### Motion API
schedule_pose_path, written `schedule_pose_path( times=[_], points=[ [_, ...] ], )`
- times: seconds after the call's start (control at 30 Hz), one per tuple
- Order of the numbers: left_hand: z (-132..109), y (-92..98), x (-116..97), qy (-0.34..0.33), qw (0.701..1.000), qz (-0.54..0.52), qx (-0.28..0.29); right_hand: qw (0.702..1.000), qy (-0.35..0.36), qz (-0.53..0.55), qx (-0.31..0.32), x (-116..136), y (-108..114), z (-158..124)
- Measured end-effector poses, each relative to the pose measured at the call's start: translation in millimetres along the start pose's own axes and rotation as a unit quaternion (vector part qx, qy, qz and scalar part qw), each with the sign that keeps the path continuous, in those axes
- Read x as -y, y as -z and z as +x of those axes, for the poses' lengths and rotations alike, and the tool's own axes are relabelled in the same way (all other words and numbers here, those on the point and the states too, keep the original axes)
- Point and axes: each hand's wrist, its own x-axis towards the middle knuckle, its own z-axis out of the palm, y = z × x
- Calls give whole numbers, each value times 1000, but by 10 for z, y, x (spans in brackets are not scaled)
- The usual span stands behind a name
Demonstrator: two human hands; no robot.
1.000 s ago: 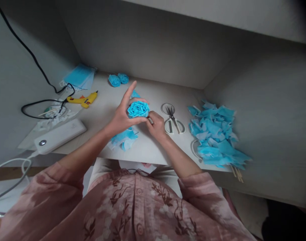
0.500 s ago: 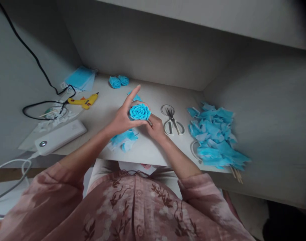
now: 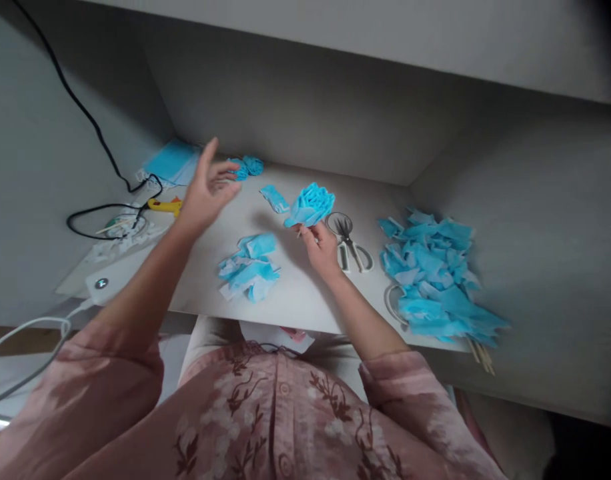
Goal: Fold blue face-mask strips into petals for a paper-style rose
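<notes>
My right hand (image 3: 321,248) is closed on the stem of a blue fabric flower (image 3: 311,203) and holds it upright above the white desk (image 3: 305,293). My left hand (image 3: 204,191) hovers open to the left, fingers spread, above the yellow glue gun (image 3: 161,205), and holds nothing. A small heap of blue fabric scraps (image 3: 249,267) lies on the desk between my arms. A single blue piece (image 3: 274,197) lies just left of the flower.
White-handled scissors (image 3: 349,245) lie right of my right hand. A large pile of blue fabric pieces (image 3: 435,273) with wooden sticks (image 3: 480,357) fills the right side. Two finished blue flowers (image 3: 248,167) and folded masks (image 3: 169,162) sit at the back. A white power bank (image 3: 101,283) and a black cable (image 3: 110,207) lie left.
My left hand let go of the flower and swung away to the left, toward the glue gun. My right hand keeps the flower and has lifted it slightly right.
</notes>
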Motion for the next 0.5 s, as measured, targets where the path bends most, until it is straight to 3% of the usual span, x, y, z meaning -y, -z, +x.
schedule_pose_path(
  times=[0.07, 0.17, 0.37, 0.5],
  points=[
    [156, 232, 272, 51, 996, 39, -59, 999, -19, 29, -11, -15, 7, 15],
    [340, 385, 690, 131, 983, 87, -97, 998, -32, 42, -21, -55, 14, 26],
    [551, 366, 1420, 172, 972, 159, -38, 997, -42, 49, -32, -85, 35, 23],
    [685, 309, 1703, 141, 973, 178, -33, 998, -49, 45, -15, -53, 35, 0]
  ],
)
